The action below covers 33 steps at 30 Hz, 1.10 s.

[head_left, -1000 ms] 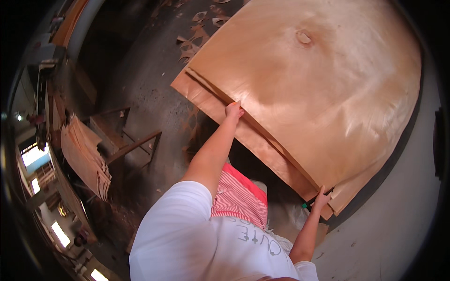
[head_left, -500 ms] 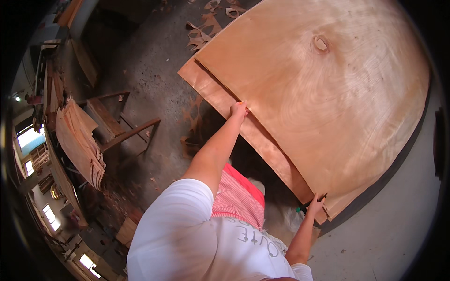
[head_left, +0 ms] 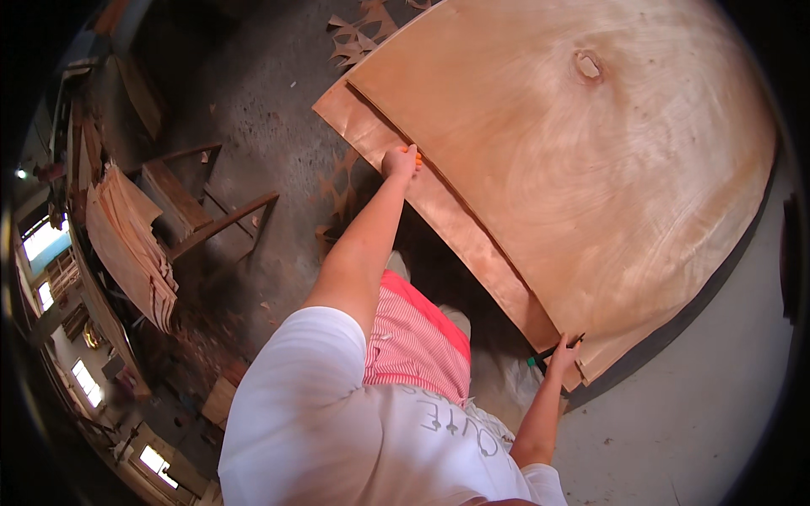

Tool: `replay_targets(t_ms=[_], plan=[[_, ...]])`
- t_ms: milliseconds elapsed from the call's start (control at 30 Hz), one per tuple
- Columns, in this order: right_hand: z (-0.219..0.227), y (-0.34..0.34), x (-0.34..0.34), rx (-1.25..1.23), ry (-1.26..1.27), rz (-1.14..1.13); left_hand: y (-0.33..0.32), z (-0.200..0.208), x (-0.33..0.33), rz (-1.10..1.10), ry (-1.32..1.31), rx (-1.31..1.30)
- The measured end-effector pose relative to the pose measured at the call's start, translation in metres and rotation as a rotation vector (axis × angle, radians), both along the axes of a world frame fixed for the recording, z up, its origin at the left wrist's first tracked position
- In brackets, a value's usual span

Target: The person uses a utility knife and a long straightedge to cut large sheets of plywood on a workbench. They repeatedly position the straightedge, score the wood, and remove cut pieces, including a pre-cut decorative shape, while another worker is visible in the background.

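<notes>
Evidently the person is lifting the top veneer sheet (head_left: 582, 177) off the stack (head_left: 439, 211): left hand (head_left: 400, 160) and right hand (head_left: 560, 357) are pinching its near edge, fingers clamped; raising both ends evenly should prevent cracking.

A veneer workshop: broad, thin sheets of wood veneer (head_left: 574, 169) lie stacked on a low work surface above a dusty concrete floor (head_left: 270, 110) strewn with torn veneer scraps (head_left: 359, 38). Another veneer pile (head_left: 126, 244) sags over a rough wooden bench (head_left: 198, 215) near bright windows (head_left: 42, 240)
</notes>
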State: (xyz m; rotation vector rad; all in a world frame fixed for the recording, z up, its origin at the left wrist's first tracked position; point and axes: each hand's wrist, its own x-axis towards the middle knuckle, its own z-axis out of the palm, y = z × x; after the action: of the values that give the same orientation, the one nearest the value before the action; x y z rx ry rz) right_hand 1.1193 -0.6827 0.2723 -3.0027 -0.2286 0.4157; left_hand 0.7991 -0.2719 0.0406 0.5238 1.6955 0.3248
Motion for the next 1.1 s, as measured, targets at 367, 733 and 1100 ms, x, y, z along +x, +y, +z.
replay_targets(t_ms=[367,733,1100], plan=[[-0.029,-0.049,0.037,0.029,0.054,0.002,-0.001,0.027,0.004,-0.219,0.198,0.136],[-0.010,-0.031,0.029,0.019,0.005,0.040,-0.019,0.012,0.041,0.522,-0.361,0.032],[0.002,-0.033,0.012,0.077,0.081,-0.079,-0.019,0.005,0.046,0.388,-0.070,-0.165]])
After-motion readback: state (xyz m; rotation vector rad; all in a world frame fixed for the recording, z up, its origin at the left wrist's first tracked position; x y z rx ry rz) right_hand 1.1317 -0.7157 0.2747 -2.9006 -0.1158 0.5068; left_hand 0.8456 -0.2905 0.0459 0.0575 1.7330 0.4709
